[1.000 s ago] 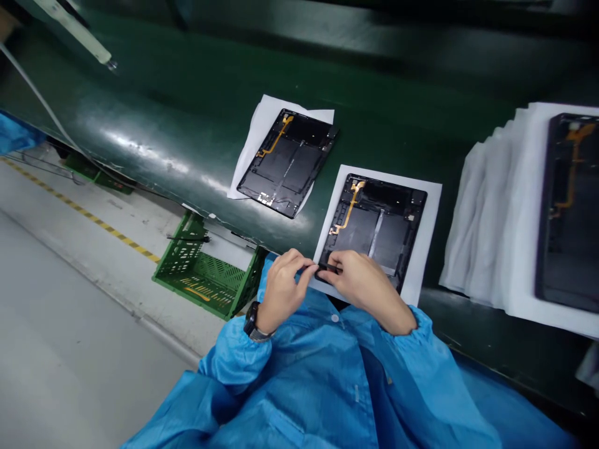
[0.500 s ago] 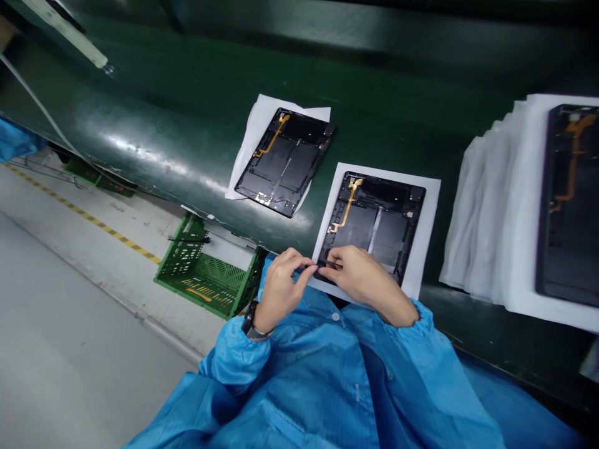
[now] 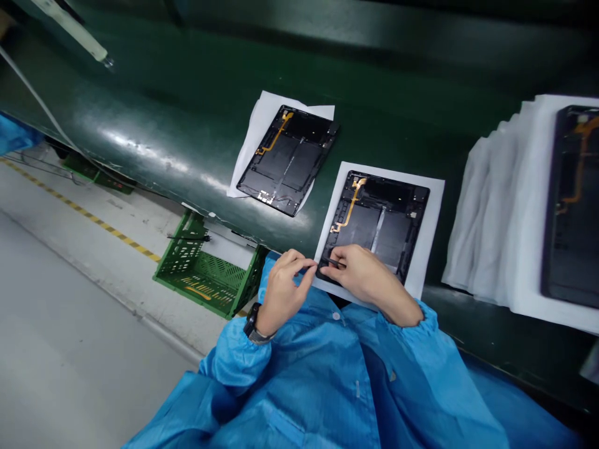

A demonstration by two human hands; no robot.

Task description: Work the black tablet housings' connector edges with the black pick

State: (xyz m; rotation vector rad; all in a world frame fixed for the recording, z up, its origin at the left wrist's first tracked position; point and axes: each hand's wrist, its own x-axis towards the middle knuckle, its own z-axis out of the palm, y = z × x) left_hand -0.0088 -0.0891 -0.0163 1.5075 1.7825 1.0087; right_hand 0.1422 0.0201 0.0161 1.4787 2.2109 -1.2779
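An open black tablet chassis with an orange flex cable lies on a white sheet on the green conveyor belt, right in front of me. My left hand pinches at the chassis's near left corner, fingers closed. My right hand rests on the near edge of the chassis and grips a thin dark tool or strip that points left toward my left fingertips. What the left fingers hold is too small to make out. Both arms wear blue sleeves; a dark watch sits on my left wrist.
A second open chassis lies on white paper further up the green belt. At the right, a stack of white sheets carries another chassis. Below the belt's edge a green plastic crate stands on the grey floor with a yellow line.
Both hands stay at the near left corner of the chassis with only small finger shifts. The view has drifted slightly.
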